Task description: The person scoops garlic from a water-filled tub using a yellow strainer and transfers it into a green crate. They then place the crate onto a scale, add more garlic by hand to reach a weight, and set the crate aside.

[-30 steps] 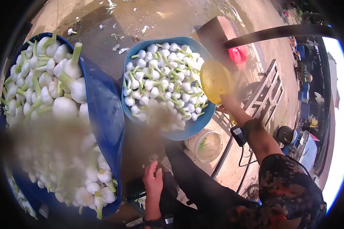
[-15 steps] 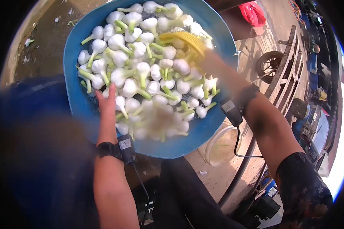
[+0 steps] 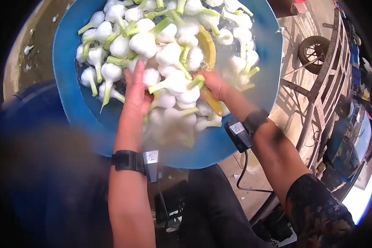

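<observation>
While the right hand [image 3: 214, 84] clenches its grip on a yellow scoop [image 3: 208, 49] buried among white bulbs [image 3: 169, 53], the left hand [image 3: 135, 93], flat and released, presses bulbs at nine o'clock of it. Both sit inside a blue tub [image 3: 70, 103]; a wheel [image 3: 314, 47] lies at three o'clock.

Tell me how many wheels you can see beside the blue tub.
2 wheels. One small black wheel sits on the ground right of the blue tub, by the metal frame. A second, darker wheel shows lower right, behind that frame. Others may be hidden.
</observation>
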A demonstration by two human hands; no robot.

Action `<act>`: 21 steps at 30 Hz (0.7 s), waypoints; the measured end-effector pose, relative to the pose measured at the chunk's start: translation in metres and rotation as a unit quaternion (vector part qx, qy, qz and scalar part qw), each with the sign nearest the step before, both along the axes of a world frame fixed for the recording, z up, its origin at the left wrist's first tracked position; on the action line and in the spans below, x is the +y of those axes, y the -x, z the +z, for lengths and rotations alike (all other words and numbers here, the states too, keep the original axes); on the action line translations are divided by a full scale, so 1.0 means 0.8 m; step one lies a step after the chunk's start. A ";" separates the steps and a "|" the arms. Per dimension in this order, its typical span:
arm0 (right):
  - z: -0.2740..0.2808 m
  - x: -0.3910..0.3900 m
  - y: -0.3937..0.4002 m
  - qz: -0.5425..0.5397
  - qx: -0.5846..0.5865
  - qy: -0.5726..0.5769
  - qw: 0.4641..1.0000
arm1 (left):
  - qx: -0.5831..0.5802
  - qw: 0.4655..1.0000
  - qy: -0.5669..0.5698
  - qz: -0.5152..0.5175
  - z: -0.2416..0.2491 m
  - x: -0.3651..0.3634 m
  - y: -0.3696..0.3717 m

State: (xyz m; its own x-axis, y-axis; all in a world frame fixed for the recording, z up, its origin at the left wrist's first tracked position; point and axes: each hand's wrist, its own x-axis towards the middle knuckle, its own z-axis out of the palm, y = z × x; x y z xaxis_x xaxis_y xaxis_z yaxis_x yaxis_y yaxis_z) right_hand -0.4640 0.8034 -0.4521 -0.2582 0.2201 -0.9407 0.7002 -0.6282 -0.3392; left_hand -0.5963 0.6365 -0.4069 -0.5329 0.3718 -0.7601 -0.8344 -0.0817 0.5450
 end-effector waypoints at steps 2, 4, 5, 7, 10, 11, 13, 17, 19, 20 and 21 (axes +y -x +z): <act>0.044 0.003 -0.002 -0.029 0.065 0.062 0.996 | 0.069 0.997 0.018 0.017 0.014 0.016 -0.010; 0.058 0.009 -0.019 -0.030 0.085 0.077 0.993 | 0.152 0.986 0.075 0.006 0.025 0.030 -0.028; 0.064 0.014 -0.025 -0.035 0.106 0.091 0.990 | 0.189 0.977 0.103 -0.002 0.029 0.037 -0.039; 0.096 0.026 -0.032 -0.032 0.092 0.067 0.993 | 0.217 0.967 0.129 0.028 0.059 0.052 -0.059; 0.151 0.044 -0.044 0.015 0.102 0.017 0.995 | 0.181 0.975 0.104 0.078 0.111 0.074 -0.076; 0.174 0.048 -0.046 0.008 0.091 0.018 0.996 | 0.181 0.973 0.135 0.053 0.119 0.078 -0.079; 0.214 0.049 -0.057 0.013 0.078 0.017 0.997 | 0.235 0.956 0.169 0.052 0.138 0.089 -0.094; 0.283 0.044 -0.079 -0.033 0.115 -0.033 0.992 | 0.306 0.927 0.208 0.067 0.202 0.092 -0.123; 0.307 0.035 -0.091 -0.035 0.107 -0.045 0.993 | 0.323 0.923 0.197 0.074 0.245 0.079 -0.127; 0.322 0.030 -0.097 -0.006 0.108 -0.067 0.992 | 0.317 0.927 0.184 0.084 0.263 0.070 -0.128; 0.337 0.026 -0.103 0.024 0.106 -0.081 0.991 | 0.321 0.923 0.193 0.088 0.283 0.061 -0.130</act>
State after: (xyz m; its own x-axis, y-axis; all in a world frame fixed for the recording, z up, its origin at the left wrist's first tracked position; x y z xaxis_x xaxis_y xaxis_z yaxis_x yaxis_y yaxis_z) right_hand -0.3815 0.8240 -0.1826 -0.4595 0.3469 -0.8177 0.6310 -0.5204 -0.5754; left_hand -0.4925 0.6851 -0.1808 -0.9457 0.0034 -0.3251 -0.3225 0.1185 0.9391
